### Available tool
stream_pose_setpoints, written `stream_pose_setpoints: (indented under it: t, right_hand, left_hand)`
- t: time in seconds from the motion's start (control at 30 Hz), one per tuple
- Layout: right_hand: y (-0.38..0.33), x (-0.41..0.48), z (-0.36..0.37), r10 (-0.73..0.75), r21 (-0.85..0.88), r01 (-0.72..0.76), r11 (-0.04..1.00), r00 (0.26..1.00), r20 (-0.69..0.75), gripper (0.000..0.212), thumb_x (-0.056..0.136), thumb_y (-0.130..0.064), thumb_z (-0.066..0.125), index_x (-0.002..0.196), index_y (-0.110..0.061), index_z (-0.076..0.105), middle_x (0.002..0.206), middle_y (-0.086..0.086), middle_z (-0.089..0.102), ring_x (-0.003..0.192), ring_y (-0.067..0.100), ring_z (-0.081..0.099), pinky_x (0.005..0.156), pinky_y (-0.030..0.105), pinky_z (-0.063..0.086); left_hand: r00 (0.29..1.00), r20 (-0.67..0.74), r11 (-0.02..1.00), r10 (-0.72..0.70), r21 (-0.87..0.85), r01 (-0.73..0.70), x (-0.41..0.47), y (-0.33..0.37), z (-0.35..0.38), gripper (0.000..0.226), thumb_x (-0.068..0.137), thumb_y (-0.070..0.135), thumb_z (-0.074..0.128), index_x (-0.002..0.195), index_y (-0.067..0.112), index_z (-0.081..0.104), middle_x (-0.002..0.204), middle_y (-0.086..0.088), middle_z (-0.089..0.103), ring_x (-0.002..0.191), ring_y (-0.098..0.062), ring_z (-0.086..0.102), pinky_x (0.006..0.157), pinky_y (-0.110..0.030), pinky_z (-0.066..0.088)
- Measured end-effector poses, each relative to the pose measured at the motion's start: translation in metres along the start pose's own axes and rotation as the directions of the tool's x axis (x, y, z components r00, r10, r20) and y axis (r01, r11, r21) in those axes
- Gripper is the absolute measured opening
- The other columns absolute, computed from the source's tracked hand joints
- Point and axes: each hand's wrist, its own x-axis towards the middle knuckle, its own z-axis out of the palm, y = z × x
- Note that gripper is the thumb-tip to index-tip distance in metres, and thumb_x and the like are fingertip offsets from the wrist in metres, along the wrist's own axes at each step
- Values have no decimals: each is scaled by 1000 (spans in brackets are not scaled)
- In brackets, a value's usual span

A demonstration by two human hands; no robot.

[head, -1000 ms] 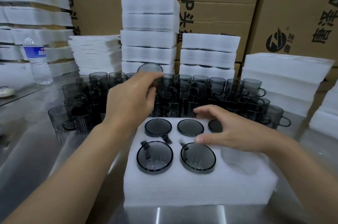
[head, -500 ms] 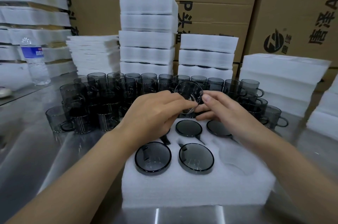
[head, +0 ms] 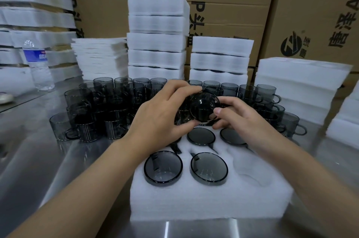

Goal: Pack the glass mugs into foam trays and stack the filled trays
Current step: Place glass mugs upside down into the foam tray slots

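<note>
Smoky glass mug (head: pixel 204 109), likely slick and breakable, sits pinched between left hand (head: pixel 161 113) and right hand (head: pixel 239 119); gripping its wall looks safest.

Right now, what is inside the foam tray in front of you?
Four mugs show in the foam tray: two front, two back. The front-right pocket is empty. The left hand covers the back-left pocket; only a handle shows.

- A warehouse packing station.
- Printed cardboard cartons (head: pixel 223 10) stacked behind.
- Stacks of foam trays (head: pixel 157 41) and rows of glass mugs (head: pixel 120 105) on a steel bench (head: pixel 29 150).
</note>
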Motion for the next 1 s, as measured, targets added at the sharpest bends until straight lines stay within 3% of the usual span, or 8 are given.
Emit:
stream_pose_setpoints:
  t: [0.13, 0.3, 0.4, 0.57, 0.77, 1.0]
  right_hand:
    - [1, -1, -2, 3, -11, -3, 1000, 1000, 14, 34, 85, -43, 62, 118, -38, 53, 90, -10, 72, 85, 2, 68, 95, 34, 44]
    - [-2, -3, -2, -7, -18, 7, 1000, 1000, 15, 29, 86, -40, 62, 114, -41, 51, 86, -11, 71, 83, 0, 67, 89, 28, 43]
    - [-4, -4, -1, -4, -18, 5, 1000, 1000, 9, 35, 85, -43, 60, 118, -39, 51, 85, -10, 71, 81, -1, 66, 88, 27, 43]
    - [-6, -5, 0, -13, -13, 13, 1000, 1000, -1, 38, 86, -43, 59, 122, -35, 51, 77, -14, 70, 77, -3, 65, 78, 22, 40]
    - [-6, -5, 0, 7, -15, -7, 1000, 1000, -3, 38, 84, -44, 59, 121, -36, 52, 71, -17, 66, 73, -5, 63, 76, 21, 39]
    - [-6, -5, -1, 14, -20, -14, 1000, 1000, 2, 32, 87, -38, 58, 118, -36, 53, 70, -19, 65, 70, -6, 61, 76, 23, 38]
  left_hand:
    - [990, 97, 994, -101, -25, 104, -1, -1, 1, 73, 69, 52, 64, 134, 40, 32, 122, 23, 34, 72, -4, 47, 57, -22, 47]
    - [969, 176, 979, -176, -73, 191, -1, -4, 5, 76, 66, 61, 60, 134, 48, 27, 116, 30, 35, 76, 2, 52, 60, -15, 41]
    - [967, 206, 978, -148, -112, 174, -1, -5, 4, 75, 66, 62, 61, 133, 49, 29, 111, 35, 29, 79, 2, 51, 61, -15, 38]
    - [958, 280, 970, -68, -205, 128, -1, -5, 3, 82, 60, 68, 65, 132, 53, 29, 125, 35, 29, 89, 4, 49, 72, -31, 52]
    - [968, 243, 973, -60, -202, 111, -2, -9, 9, 76, 65, 58, 61, 135, 48, 32, 122, 33, 32, 87, -1, 51, 72, -34, 53]
    - [986, 135, 985, -98, -129, 115, -3, -10, 9, 63, 70, 54, 51, 131, 40, 43, 118, 34, 30, 82, 3, 51, 67, -25, 51]
